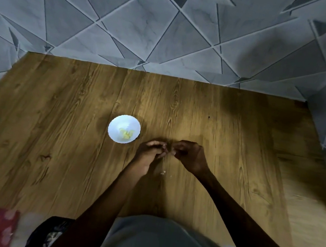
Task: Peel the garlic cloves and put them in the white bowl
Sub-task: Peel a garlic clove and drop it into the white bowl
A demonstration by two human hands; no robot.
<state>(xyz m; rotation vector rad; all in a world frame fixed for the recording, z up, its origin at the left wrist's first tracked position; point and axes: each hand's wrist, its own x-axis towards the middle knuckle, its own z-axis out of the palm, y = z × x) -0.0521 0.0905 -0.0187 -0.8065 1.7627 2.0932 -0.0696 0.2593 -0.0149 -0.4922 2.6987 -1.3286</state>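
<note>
Head: hands (150, 150) (189, 154) pinch clove (164, 147); axis unclear.

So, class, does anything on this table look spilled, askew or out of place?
Only slightly: a few pale scraps, probably garlic skin, lie loose on the wooden table near the left hand and right hand. The white bowl sits upright with peeled cloves inside.

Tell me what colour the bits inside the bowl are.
Pale yellow: the garlic cloves stand out against the white bowl. The head view shows them best.
</note>
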